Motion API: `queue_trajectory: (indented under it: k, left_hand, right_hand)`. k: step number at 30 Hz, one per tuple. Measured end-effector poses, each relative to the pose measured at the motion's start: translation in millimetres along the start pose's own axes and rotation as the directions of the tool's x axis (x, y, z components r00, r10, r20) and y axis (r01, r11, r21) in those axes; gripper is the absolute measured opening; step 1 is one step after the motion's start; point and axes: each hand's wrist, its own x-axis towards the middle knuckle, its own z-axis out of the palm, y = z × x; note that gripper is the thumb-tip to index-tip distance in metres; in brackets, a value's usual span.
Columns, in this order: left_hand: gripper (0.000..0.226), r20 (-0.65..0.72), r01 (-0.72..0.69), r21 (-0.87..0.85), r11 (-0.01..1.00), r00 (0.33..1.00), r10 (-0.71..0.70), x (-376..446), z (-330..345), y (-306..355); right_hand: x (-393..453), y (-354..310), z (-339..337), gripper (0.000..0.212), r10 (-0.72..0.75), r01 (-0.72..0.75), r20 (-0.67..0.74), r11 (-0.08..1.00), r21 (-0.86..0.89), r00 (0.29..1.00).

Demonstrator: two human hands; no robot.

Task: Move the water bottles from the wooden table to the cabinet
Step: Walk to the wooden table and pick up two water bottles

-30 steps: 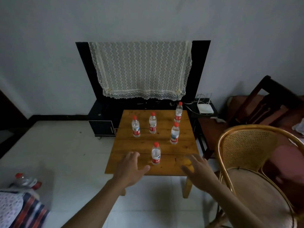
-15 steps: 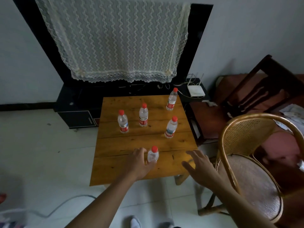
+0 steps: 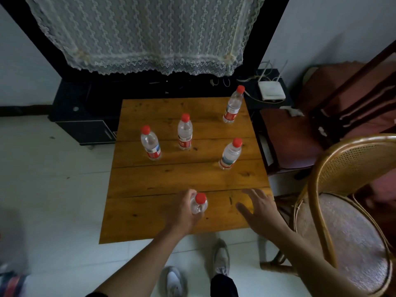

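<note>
Several clear water bottles with red caps stand on the wooden table (image 3: 182, 181). My left hand (image 3: 182, 211) grips the nearest bottle (image 3: 199, 203) around its body near the table's front edge. Farther back stand a left bottle (image 3: 150, 143), a middle bottle (image 3: 185, 132), a right bottle (image 3: 231, 154) and a far right bottle (image 3: 233, 105). My right hand (image 3: 258, 207) hovers over the table's front right corner with spread fingers and holds nothing. The low black cabinet (image 3: 85, 116) stands behind the table against the wall.
A screen draped with lace cloth (image 3: 139, 33) sits on the cabinet. A white router (image 3: 271, 92) lies on its right end. A rattan chair (image 3: 351, 211) stands at my right, with dark wooden chairs (image 3: 321, 125) behind it. My feet (image 3: 220, 258) are on the white tiled floor.
I have stepped closer to the table. My left hand reached the nearest bottle and closed around it. My right hand moved forward over the table's right corner.
</note>
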Motion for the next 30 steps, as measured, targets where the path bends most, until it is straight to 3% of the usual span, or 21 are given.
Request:
queue_trajectory:
  k: [5,13,23,30]
  left_hand:
    - [0.054,-0.097,-0.031,-0.010,0.999,0.995,0.030,15,18,-17]
    - [0.056,-0.142,-0.074,0.044,0.996,0.987,0.080,19,19,-11]
    - [0.066,-0.294,-0.159,0.111,0.981,0.938,0.185,55,10,17]
    - [0.068,-0.347,-0.107,0.100,0.989,0.928,0.135,88,14,30]
  right_hand:
    - [13,10,13,0.054,-0.010,0.011,-0.027,1.000,0.018,1.000]
    - [24,20,24,0.060,0.041,-0.043,0.027,0.994,0.105,0.999]
    - [65,33,4,0.060,-0.020,0.021,-0.006,0.989,0.150,1.000]
    - [107,45,-7,0.057,-0.089,0.101,-0.068,0.973,0.205,0.994]
